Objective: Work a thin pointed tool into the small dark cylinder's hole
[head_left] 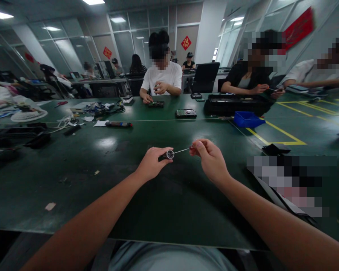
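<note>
Above the middle of the green table, my left hand (151, 164) grips a small dark cylinder (170, 154) between thumb and fingers. Its round, silver-rimmed end faces me, and the inside is too small to make out. My right hand (210, 158) is closed on the reddish handle of a thin screwdriver (181, 151), mostly hidden by the fingers. The screwdriver's metal shaft points left, its tip at or inside the cylinder's round end; how deep it sits I cannot tell.
Across the green table (115, 210), a person in a white shirt (162, 81) handles a circuit board (156, 104). Beyond my hands lie a hard drive (185, 113), an electric screwdriver (119, 124) and a blue bin (248, 119). A white fan (29, 115) and cables stand left.
</note>
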A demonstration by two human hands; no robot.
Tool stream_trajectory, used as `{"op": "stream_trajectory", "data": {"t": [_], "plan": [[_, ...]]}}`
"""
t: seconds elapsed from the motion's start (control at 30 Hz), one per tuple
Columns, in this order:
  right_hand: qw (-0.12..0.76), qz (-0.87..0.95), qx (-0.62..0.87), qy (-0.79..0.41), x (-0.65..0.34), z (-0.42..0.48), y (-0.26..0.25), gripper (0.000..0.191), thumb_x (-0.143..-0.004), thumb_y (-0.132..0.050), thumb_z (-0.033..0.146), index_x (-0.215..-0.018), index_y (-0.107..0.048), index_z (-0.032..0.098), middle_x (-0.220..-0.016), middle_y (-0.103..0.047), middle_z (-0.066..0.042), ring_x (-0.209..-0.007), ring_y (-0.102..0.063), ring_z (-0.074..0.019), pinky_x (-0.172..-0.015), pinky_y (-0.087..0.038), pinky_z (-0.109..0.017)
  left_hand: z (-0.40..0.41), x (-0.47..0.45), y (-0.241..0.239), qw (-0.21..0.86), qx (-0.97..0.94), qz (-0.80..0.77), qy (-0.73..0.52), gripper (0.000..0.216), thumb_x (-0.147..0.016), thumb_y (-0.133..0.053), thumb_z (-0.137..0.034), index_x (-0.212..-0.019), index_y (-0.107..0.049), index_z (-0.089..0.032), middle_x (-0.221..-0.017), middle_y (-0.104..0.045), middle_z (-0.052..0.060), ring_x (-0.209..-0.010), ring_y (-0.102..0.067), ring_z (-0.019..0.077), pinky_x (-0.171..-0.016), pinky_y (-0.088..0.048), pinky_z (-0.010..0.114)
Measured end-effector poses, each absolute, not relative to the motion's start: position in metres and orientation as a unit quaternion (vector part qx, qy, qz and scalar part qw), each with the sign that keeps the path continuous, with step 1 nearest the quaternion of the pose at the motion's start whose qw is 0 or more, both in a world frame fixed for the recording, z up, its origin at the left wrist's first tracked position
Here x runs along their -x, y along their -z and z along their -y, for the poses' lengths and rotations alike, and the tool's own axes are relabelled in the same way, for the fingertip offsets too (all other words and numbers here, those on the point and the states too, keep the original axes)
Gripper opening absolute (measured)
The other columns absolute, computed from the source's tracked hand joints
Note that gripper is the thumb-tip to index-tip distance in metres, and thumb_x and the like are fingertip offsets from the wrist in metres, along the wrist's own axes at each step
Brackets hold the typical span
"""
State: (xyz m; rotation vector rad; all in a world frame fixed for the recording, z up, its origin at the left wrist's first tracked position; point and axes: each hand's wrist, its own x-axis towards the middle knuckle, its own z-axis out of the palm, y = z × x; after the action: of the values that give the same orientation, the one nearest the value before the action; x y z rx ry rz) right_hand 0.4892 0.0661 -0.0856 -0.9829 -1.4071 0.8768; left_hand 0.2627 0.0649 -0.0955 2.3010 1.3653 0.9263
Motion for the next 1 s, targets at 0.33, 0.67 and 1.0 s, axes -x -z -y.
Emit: {"op": "stream_trajectory", "data": {"t": [0.33, 0.67, 1.0], "plan": [[0.518, 0.66, 0.453, -0.302, -0.486, -0.054, 0.076, 0.027, -0.094, -0.054, 0.045, -0.095, -0.065, 0.02, -0.081, -0.073, -0.005, -0.075, -0.069, -0.019, -0.07, -0.052, -0.034, -0.064, -0.263, 0.097, 0.153, -0.809, -0.469, -0.321, 0.04, -0.087, -0.073, -0.026, -0.126, -0.066, -0.027, -0.121, -0.071, 0.003, -0.111, -0.062, 0.0229, -0.103, -0.044, 0.043], [0.463, 0.706, 0.516, -0.147, -0.489, -0.05, 0.071, 0.044, -0.088, -0.063, 0.053, -0.057, -0.055, 0.022, -0.049, -0.054, 0.003, -0.045, -0.046, -0.0116, -0.05, -0.032, -0.028, -0.064, -0.263, 0.097, 0.159, -0.813, -0.461, -0.318, 0.038, -0.087, -0.072, -0.027, -0.125, -0.066, -0.027, -0.117, -0.071, 0.003, -0.108, -0.062, 0.0225, -0.102, -0.044, 0.042], [0.453, 0.757, 0.434, -0.182, -0.49, -0.049, 0.072, 0.015, -0.094, -0.056, 0.034, -0.095, -0.064, 0.021, -0.081, -0.071, -0.003, -0.072, -0.067, -0.0178, -0.066, -0.048, -0.03, -0.065, -0.263, 0.099, 0.169, -0.804, -0.459, -0.337, 0.039, -0.085, -0.074, -0.022, -0.124, -0.067, -0.026, -0.118, -0.071, 0.003, -0.109, -0.063, 0.0228, -0.101, -0.046, 0.042]]}}
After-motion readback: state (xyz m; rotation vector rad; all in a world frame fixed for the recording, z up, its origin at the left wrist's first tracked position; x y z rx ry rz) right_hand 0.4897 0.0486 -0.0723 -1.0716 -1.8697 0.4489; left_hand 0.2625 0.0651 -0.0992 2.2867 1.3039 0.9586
